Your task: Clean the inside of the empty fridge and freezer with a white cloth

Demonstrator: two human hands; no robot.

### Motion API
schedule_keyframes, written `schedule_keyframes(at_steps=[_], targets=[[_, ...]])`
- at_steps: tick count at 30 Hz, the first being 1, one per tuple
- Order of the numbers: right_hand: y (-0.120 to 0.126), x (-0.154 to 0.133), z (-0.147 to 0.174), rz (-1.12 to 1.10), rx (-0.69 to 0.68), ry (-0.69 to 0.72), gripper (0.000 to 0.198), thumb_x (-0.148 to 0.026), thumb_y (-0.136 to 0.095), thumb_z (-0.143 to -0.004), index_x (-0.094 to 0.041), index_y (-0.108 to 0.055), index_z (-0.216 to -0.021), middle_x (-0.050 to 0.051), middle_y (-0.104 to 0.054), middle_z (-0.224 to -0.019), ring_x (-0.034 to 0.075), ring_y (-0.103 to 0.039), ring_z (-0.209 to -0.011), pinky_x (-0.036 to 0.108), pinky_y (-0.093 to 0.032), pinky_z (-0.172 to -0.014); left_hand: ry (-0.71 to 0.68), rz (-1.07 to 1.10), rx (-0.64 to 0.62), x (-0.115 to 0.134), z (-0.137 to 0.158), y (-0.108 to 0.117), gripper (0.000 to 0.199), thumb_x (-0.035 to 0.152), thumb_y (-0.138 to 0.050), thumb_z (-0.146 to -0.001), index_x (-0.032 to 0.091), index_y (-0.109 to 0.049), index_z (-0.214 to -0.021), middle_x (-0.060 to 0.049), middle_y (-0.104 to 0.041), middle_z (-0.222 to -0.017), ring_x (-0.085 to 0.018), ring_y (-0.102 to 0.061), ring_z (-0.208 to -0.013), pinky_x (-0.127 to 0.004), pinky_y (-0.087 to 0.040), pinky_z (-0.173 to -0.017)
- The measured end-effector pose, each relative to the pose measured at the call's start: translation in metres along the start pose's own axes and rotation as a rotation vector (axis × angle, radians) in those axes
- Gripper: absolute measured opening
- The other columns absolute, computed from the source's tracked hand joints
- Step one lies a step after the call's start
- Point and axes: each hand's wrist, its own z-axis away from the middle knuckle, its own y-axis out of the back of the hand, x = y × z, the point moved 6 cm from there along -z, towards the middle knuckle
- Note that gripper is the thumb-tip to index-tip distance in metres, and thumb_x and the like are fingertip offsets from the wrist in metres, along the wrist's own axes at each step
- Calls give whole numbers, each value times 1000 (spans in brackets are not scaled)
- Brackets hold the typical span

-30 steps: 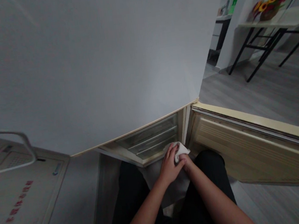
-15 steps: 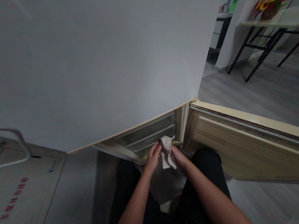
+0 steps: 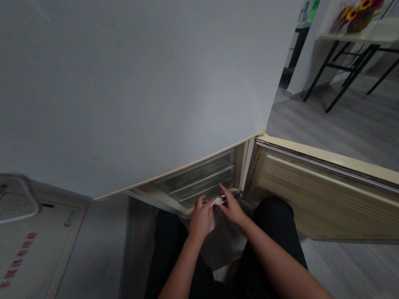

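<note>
A small off-white cloth [image 3: 217, 200] is bunched up between my two hands, in front of the open lower compartment [image 3: 203, 180] of a fridge. My left hand [image 3: 200, 218] grips it from the left, and a bit of pale fabric hangs below the fingers. On the other side, my right hand [image 3: 232, 206] pinches the bunch with its thumb, while its index finger points up toward the compartment. Most of the cloth is hidden by the fingers. The lower fridge door [image 3: 320, 198], yellowed inside, stands swung out to the right.
A broad white panel [image 3: 135, 89] rises above the compartment. At left stands a white appliance with red lettering [image 3: 21, 261] and a pale looped handle [image 3: 33, 192]. A table [image 3: 381, 35] with a flower basket [image 3: 359, 21] is at far right, on grey flooring [image 3: 345, 133].
The cloth hung loosely with its wavy edge showing; now it is gathered small between the hands. My right hand has come up and its index finger has stretched out. The view has shifted slightly.
</note>
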Motion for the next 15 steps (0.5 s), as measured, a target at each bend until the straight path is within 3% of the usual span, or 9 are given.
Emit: schedule_keyframes(at_steps=[3, 5, 10, 12, 15], targets=[[3, -12, -2, 55, -15, 100, 23, -23, -57, -89, -21, -72, -107, 11, -61, -113, 24, -58, -110, 39, -46, -98, -2, -47, -77, -2, 2, -1, 34, 22, -46, -97, 26, -65, -125, -7, -67, -121, -22, -66, -110, -34, -49, -97], [10, -16, -5, 71, 56, 108, 19, -23, -52, -93, -19, -71, -93, 10, -62, -104, 23, -59, -103, 37, -47, -93, 42, -1, -73, -10, 2, -2, 31, 22, -50, -94, 24, -63, -122, -7, -70, -119, -21, -66, -111, -32, -49, -95], [37, -24, 3, 166, 462, 73, 15, -27, -49, -94, -19, -62, -98, 10, -57, -101, 23, -55, -101, 38, -45, -93, 154, -3, 7, -29, 1, -1, 25, 31, -45, -98, 21, -64, -108, -9, -74, -102, -24, -70, -97, -32, -50, -84], [24, -29, 6, 164, 359, 127, 12, -25, -49, -94, -20, -61, -95, 8, -57, -97, 21, -56, -96, 35, -45, -89, 158, -5, 24, -29, 1, 1, 26, 33, -43, -99, 22, -64, -110, -8, -75, -104, -23, -70, -98, -31, -49, -85], [-24, -24, 11, 58, -63, 102, 11, -17, -52, -88, -20, -61, -83, 4, -61, -86, 18, -57, -84, 31, -46, -82, 147, -17, 4, -17, 1, 5, 26, 29, -46, -96, 24, -65, -114, -7, -75, -108, -23, -70, -100, -30, -48, -86]])
